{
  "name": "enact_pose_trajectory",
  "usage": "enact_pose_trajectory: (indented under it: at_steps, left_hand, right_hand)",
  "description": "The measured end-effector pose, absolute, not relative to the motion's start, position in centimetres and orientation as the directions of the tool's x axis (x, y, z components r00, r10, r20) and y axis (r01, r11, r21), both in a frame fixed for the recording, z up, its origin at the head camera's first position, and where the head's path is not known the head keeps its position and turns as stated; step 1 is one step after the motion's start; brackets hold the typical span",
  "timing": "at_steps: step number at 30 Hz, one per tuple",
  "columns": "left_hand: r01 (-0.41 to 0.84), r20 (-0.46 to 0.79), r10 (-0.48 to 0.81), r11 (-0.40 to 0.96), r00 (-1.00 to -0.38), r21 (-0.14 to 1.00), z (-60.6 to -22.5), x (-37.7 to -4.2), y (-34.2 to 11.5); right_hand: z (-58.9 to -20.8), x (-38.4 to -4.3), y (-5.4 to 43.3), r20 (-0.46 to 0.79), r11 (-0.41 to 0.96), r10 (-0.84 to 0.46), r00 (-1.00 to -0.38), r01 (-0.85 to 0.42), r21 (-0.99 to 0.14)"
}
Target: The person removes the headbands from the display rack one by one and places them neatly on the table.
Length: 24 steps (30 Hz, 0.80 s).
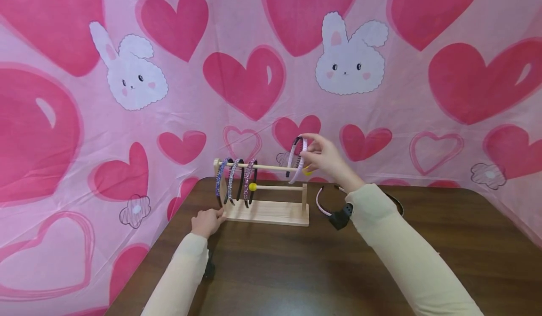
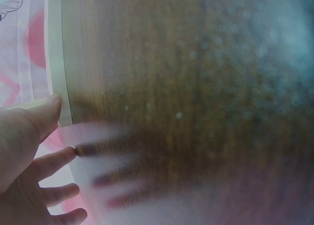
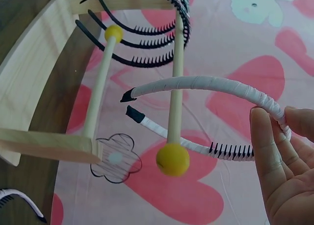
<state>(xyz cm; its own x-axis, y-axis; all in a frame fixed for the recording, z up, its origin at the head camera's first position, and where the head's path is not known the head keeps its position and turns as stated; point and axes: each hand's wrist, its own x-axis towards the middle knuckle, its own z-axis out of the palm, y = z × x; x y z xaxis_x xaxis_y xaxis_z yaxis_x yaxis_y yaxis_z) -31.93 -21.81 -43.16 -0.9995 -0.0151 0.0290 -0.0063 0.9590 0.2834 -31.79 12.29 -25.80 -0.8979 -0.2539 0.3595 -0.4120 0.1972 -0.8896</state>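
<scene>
My right hand (image 1: 319,154) pinches a pale pink-white headband (image 3: 206,82) by its curved top, between thumb and fingers. The headband straddles the upper rod (image 3: 177,107) of a wooden stand near the rod's yellow ball (image 3: 172,159), one arm on each side. Black teeth line its inside, and both tips are black. At the stand's left end, my left hand (image 1: 207,223) rests low with fingers extended, its thumb (image 2: 49,112) touching the pale wooden base (image 1: 267,212). Three glittery headbands, blue (image 1: 219,179), silver (image 1: 232,179) and pink (image 1: 248,179), hang on the upper rod's left part.
A lower rod (image 1: 279,188) with a yellow ball (image 1: 252,187) at its left end runs in front. On the brown table (image 1: 271,269), a pink headband (image 1: 321,202) and a dark one (image 1: 398,203) lie right of the stand. A heart-patterned cloth (image 1: 245,81) hangs behind.
</scene>
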Motion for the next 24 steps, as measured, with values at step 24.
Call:
enact_pose_trajectory:
  at_steps: [24]
  left_hand:
    - [0.004, 0.044, -0.009, 0.96, -0.999, 0.28, -43.0, -31.8, -21.8]
  right_hand:
    - [-25.4, -31.7, 17.9, 0.352, 0.239, -0.161, -0.922, -0.382, -0.892]
